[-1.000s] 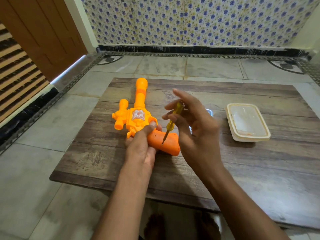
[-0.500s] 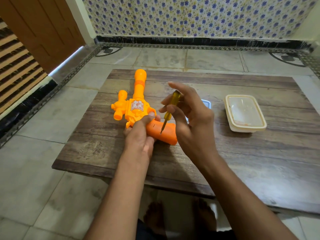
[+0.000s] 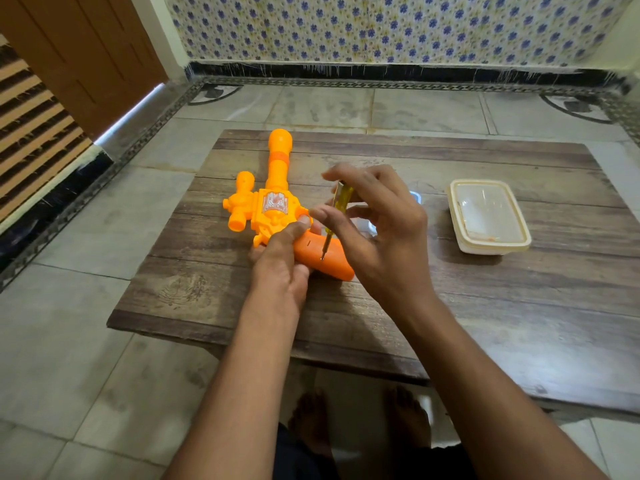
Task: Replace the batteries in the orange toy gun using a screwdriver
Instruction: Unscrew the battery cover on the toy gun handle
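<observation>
Since a second ago the right hand (image 3: 377, 233) has set the screwdriver (image 3: 337, 211) more upright, tip now on the gun (image 3: 273, 209) grip's screw. It pinches the yellow handle with its fingertips, other fingers fanned out. Left hand (image 3: 280, 261) clamps the grip base, thumb on top. Gun lies flat on the table (image 3: 485, 306), barrel pointing away. Looks like light, hollow, slick plastic, so I'd pin it at the grip. Tub (image 3: 488, 216) sits well right.

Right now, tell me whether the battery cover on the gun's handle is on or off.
On. The handle shows an unbroken orange surface, and the screwdriver tip is on it.
</observation>
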`<state>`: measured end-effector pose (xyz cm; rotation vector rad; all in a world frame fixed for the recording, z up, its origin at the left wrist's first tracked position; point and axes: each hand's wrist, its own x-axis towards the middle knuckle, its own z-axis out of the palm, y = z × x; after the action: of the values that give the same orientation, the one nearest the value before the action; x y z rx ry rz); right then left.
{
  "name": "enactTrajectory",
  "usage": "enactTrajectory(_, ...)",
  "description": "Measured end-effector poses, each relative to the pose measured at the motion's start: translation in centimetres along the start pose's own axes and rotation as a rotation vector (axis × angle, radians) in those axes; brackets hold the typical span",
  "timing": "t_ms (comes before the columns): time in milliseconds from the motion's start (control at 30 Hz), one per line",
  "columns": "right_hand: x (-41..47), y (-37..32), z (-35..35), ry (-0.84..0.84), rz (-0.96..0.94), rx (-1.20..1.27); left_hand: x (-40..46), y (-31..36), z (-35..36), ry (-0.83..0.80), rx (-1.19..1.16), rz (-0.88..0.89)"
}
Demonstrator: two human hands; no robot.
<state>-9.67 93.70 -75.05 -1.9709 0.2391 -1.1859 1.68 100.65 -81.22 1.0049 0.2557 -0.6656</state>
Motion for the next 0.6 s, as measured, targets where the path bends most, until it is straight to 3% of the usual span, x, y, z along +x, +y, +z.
enactTrajectory(233,-0.17,0.32,0.05,-0.032,0.03,0.049,0.37,-0.06,-0.05,-0.027,-0.01,-0.025)
enactTrajectory(433,0.01,0.13,0.17,0.007,-0.03,-0.055,0.36,-0.28,0.11,-0.035,-0.028,-0.01)
enactTrajectory(600,-0.25,0.58,-0.34,-0.043,0.036,0.044,0.37,-0.05,0.36,-0.025,-0.044,-0.019)
